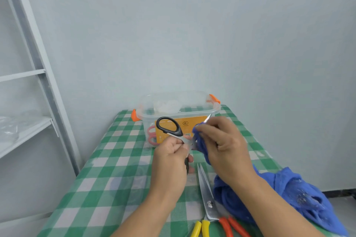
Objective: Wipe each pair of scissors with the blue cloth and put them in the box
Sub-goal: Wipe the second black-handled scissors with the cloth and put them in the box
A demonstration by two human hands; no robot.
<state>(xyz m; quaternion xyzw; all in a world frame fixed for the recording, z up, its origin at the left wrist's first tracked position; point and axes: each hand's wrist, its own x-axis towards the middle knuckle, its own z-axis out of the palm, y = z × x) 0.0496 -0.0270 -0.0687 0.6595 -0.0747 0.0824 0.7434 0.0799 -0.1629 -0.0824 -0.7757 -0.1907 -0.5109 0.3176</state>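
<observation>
Head view: nearest, steel-bladed scissors (pixel 206 192) lie beside the blue cloth (pixel 292 194), probably awaiting their turn. Past them the left hand (pixel 169 159) curls its fingers round the black-handled scissors' (pixel 178 131) lower handle to steady them, while the right hand (pixel 225 140) pinches a cloth fold around the blade. Farther off, the box (pixel 192 100) holds pink scissors (pixel 152 137).

Box (pixel 149 108) at table (pixel 107 159) rear, 1 scissors (pixel 152 137) in it; shears (pixel 205 192) front-R, cloth (pixel 298 194) R of shears.
</observation>
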